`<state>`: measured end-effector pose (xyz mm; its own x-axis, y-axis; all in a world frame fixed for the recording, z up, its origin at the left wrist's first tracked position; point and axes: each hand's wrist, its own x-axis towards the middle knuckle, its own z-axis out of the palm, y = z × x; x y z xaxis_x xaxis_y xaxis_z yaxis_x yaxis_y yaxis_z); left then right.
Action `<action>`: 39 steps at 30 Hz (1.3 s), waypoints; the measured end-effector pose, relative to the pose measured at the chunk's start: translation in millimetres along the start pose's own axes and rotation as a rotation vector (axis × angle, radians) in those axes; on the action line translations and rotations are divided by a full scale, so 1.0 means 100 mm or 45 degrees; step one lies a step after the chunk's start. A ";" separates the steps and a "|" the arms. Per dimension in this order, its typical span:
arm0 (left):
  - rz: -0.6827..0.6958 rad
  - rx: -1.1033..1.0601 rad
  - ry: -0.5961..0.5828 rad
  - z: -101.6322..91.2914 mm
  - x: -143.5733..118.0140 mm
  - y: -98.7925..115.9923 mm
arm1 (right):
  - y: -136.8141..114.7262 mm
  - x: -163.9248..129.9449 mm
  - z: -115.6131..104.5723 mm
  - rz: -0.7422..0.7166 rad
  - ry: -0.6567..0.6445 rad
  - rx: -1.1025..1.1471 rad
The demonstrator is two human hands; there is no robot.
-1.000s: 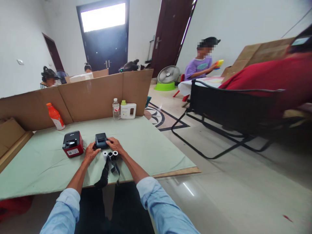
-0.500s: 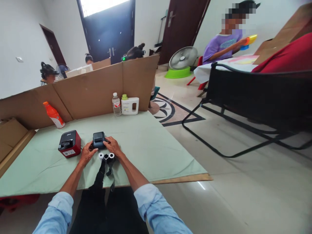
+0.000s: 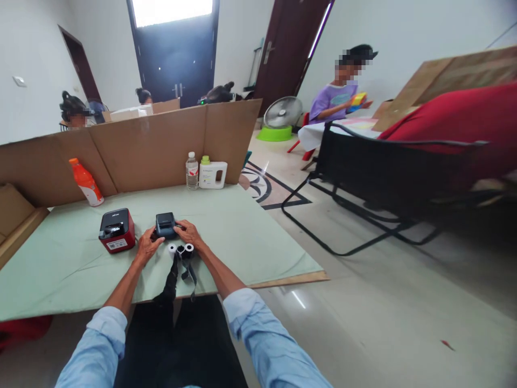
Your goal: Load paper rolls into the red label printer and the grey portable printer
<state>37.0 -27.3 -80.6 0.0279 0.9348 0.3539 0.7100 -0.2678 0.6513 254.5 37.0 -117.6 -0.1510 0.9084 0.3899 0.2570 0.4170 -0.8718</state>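
Observation:
A small dark blue-black printer (image 3: pixel 165 223) sits on the pale green table (image 3: pixel 250 237). My left hand (image 3: pixel 147 245) touches its left side and my right hand (image 3: pixel 187 233) grips its right side. Just in front of it lie three small rolls, two white (image 3: pixel 172 248) and one dark (image 3: pixel 180 250), with black ribbon (image 3: pixel 174 277) trailing off the table's near edge. A red and black printer (image 3: pixel 116 230) stands to the left of my hands.
An orange bottle (image 3: pixel 85 181), a clear water bottle (image 3: pixel 192 171) and a white jug (image 3: pixel 212 174) stand by the cardboard partition (image 3: pixel 153 145). A black folding chair (image 3: pixel 379 178) is to the right. Other people sit behind the partition and at a far table.
Only my head moved, so the view shifted. Both hands stay on the small dark printer and the rolls lie where they were.

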 end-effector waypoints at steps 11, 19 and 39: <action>-0.036 -0.076 0.007 0.05 -0.01 0.00 | 0.00 -0.04 -0.04 0.004 -0.014 0.020; -0.070 -0.228 -0.003 0.02 -0.02 0.05 | -0.05 -0.09 -0.06 0.025 -0.039 0.051; -0.016 -0.220 -0.148 -0.15 0.06 0.13 | -0.21 -0.15 -0.33 -0.018 -0.254 0.022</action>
<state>36.2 -28.3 -59.6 0.1080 0.9564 0.2714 0.5797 -0.2824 0.7643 282.9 15.7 -95.8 -0.3408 0.8776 0.3371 0.2375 0.4273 -0.8724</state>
